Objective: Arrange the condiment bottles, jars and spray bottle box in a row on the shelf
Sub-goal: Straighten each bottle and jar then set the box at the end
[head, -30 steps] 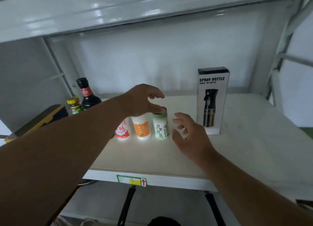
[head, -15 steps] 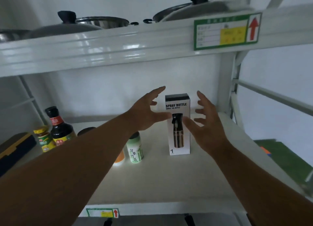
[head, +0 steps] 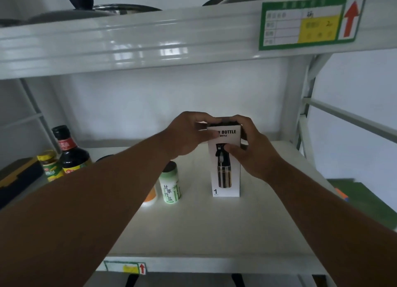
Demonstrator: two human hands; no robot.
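The white spray bottle box (head: 226,179) stands upright on the white shelf (head: 204,228). My left hand (head: 189,134) grips its top left corner and my right hand (head: 251,149) grips its top right side, thumb across the front. Left of the box stands a green-labelled jar (head: 170,184). An orange-labelled jar (head: 150,195) is mostly hidden behind my left forearm. Farther left are a dark soy sauce bottle (head: 69,151) and a small yellow-capped jar (head: 49,165).
A black and yellow case (head: 17,175) lies at the far left of the shelf. The upper shelf beam (head: 150,39) carries pot lids (head: 103,7) and a green label (head: 309,22). A shelf post (head: 305,106) rises at the right.
Both hands have closed onto the top of the spray bottle box; half a second ago they were open on either side of it. The view has moved closer.
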